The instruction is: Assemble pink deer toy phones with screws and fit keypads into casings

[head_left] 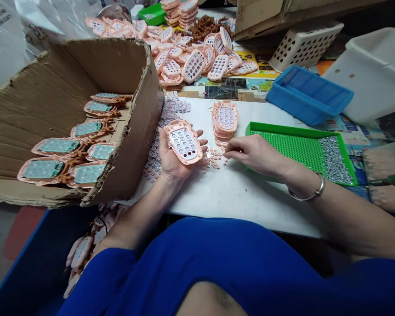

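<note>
My left hand [172, 160] cradles a pink toy-phone shell [183, 141] palm up, keypad holes facing me. My right hand [251, 153] rests on the white table [237, 197], its fingertips pinched over a scatter of small pale button pieces [212, 159] just right of the shell. What the fingertips hold, if anything, is too small to make out. A short stack of the same pink shells [225, 119] stands just beyond both hands.
A tipped cardboard box [68, 79] of assembled shells lies at left. A green tray [299, 147] with small metal parts sits at right, a blue bin [307, 94] and white baskets behind it. A heap of pink shells [190, 52] fills the far table.
</note>
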### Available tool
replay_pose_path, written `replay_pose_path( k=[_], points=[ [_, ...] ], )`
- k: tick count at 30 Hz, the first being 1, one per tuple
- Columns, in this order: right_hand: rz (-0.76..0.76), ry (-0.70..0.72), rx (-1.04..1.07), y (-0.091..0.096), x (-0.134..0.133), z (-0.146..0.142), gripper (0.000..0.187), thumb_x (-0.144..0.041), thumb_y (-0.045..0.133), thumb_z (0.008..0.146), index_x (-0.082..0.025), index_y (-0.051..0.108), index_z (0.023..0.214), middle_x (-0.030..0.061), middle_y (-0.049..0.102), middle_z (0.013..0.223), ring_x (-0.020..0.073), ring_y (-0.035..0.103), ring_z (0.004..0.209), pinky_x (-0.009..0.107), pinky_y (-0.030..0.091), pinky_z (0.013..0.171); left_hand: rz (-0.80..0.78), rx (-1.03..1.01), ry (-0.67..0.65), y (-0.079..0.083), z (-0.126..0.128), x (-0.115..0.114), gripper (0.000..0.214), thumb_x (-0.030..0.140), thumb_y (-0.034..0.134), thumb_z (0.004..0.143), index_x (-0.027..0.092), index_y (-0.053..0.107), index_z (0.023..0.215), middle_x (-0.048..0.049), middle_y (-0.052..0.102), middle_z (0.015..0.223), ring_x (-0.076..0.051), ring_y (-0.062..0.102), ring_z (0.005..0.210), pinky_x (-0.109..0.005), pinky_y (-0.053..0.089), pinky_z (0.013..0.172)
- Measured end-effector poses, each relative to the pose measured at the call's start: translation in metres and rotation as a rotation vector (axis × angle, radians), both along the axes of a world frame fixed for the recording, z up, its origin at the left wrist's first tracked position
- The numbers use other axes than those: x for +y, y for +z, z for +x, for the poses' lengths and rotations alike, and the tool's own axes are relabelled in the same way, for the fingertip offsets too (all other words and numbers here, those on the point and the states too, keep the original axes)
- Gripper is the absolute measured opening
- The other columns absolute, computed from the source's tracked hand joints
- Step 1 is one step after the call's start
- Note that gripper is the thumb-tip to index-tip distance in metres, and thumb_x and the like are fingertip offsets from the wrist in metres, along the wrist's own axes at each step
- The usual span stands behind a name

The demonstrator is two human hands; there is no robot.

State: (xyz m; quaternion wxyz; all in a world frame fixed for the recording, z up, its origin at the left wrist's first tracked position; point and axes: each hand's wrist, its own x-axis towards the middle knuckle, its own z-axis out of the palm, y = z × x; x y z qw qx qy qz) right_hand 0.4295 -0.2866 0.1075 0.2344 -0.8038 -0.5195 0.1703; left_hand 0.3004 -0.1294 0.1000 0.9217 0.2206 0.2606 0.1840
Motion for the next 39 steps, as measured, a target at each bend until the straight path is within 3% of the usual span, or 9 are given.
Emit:
replay_pose_path(
  k=[5,10,12,15,18,21,27,34,39],
  points=[
    [0.261,-0.155,0.650,0.010,0.007,-0.007,0.014,-0.029,0.071,0.075,-0.019,0.065,0.081,-0.0003,0.065,0.065,0.0132,0.058,0.059,0.029,0.048,0.058,0.016,0.025,-0.011,-0.001,0.001,-0.003,0.086,0.076,0.011,0.090,0.017,0.065,0.120,-0.0105,0.072,0.078,-0.020,0.065,0.059,-0.034,0.053,0.061],
    [0.349,-0.133,0.717,0.016,0.020,-0.022,0.015,-0.031,0.071,0.073,-0.018,0.072,0.080,0.0025,0.069,0.071,0.0138,0.060,0.063,0.031,0.053,0.062,0.018,0.025,0.042,-0.003,0.001,-0.007,0.083,0.075,0.014,0.091,0.017,0.064,0.124,-0.0105,0.073,0.081,-0.025,0.070,0.074,-0.040,0.056,0.076],
    [0.350,-0.077,0.604,0.014,0.025,-0.028,0.016,-0.030,0.067,0.077,-0.018,0.075,0.084,0.0053,0.073,0.082,0.0167,0.065,0.072,0.033,0.055,0.069,0.013,-0.006,0.074,-0.003,0.002,-0.008,0.081,0.075,0.015,0.091,0.019,0.064,0.123,-0.0100,0.073,0.081,-0.027,0.072,0.085,-0.043,0.056,0.082],
    [0.404,0.065,0.205,0.007,0.033,-0.034,0.017,-0.023,0.060,0.085,-0.019,0.076,0.089,0.0073,0.075,0.092,0.0185,0.067,0.080,0.034,0.055,0.075,-0.001,-0.031,0.102,-0.001,0.002,-0.009,0.078,0.071,0.013,0.094,0.019,0.063,0.124,-0.0097,0.073,0.081,-0.028,0.073,0.095,-0.044,0.057,0.086],
    [0.439,0.208,-0.259,-0.003,0.040,-0.036,0.024,-0.023,0.052,0.094,-0.016,0.075,0.091,0.0105,0.073,0.088,0.0198,0.064,0.079,0.033,0.052,0.073,-0.021,-0.033,0.119,0.001,0.002,-0.009,0.078,0.069,0.012,0.095,0.018,0.063,0.125,-0.0119,0.075,0.090,-0.029,0.072,0.102,-0.043,0.057,0.087],
    [0.420,0.234,-0.532,-0.010,0.045,-0.035,0.033,-0.026,0.043,0.101,-0.016,0.072,0.089,0.0117,0.070,0.085,0.0215,0.060,0.079,0.034,0.049,0.072,-0.035,-0.080,0.107,-0.001,0.002,-0.010,0.078,0.070,0.014,0.095,0.016,0.064,0.122,-0.0134,0.076,0.096,-0.029,0.070,0.108,-0.043,0.056,0.091],
    [0.439,0.258,-0.624,-0.008,0.043,-0.034,0.034,-0.022,0.038,0.104,-0.018,0.069,0.090,0.0104,0.070,0.089,0.0205,0.059,0.082,0.034,0.048,0.075,-0.057,-0.092,0.106,0.001,0.001,-0.010,0.077,0.069,0.014,0.095,0.017,0.065,0.120,-0.0114,0.076,0.094,-0.028,0.068,0.113,-0.042,0.056,0.093],
    [0.682,0.385,-0.774,-0.011,0.047,-0.039,0.028,-0.011,0.041,0.102,-0.015,0.068,0.094,0.0081,0.070,0.084,0.0166,0.062,0.078,0.028,0.053,0.071,-0.082,-0.058,0.098,0.005,0.000,-0.009,0.076,0.068,0.014,0.096,0.014,0.065,0.110,-0.0151,0.075,0.102,-0.028,0.068,0.113,-0.041,0.055,0.094],
    [0.590,0.400,-0.832,-0.012,0.048,-0.040,0.026,-0.013,0.047,0.102,-0.016,0.069,0.087,0.0061,0.070,0.081,0.0174,0.060,0.075,0.031,0.048,0.065,-0.079,-0.057,0.105,0.002,0.001,-0.009,0.073,0.068,0.018,0.096,0.014,0.067,0.101,-0.0146,0.074,0.100,-0.029,0.067,0.114,-0.040,0.054,0.095]
  ],
)
